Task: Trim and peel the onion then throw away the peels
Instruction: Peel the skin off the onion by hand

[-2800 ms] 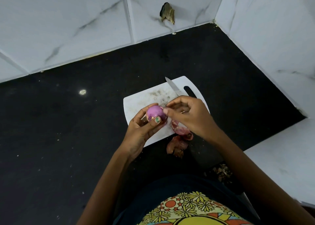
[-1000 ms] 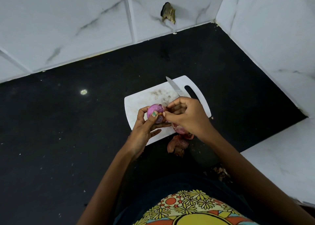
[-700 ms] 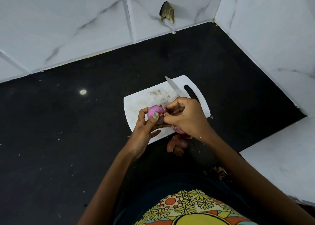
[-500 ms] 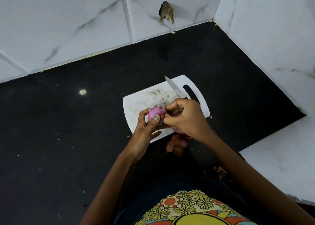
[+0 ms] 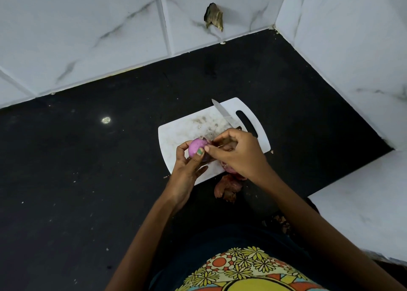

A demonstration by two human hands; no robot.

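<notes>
My left hand (image 5: 187, 169) grips a small purple onion (image 5: 196, 145) just above the near part of a white cutting board (image 5: 176, 134). My right hand (image 5: 239, 153) is against the onion's right side, its thumb and fingertips pinching a strip of dark skin still attached there. A knife (image 5: 224, 114) lies on the board's far right with its blade pointing away; the right hand hides its handle. A pile of reddish-brown peels (image 5: 228, 187) sits on the black counter at the board's near edge. Another pinkish onion piece (image 5: 229, 169) shows under my right hand.
The black counter (image 5: 88, 158) runs to white marble-tiled walls at the back and right. A white ledge (image 5: 363, 198) stands at the near right. More peel scraps (image 5: 282, 222) lie by my right forearm. A pale spot (image 5: 106, 120) marks the counter at left.
The left hand has turned the onion a little, and the right hand's fingers have shifted along its right side, pulling at the skin. Knife, board and peels stay put.
</notes>
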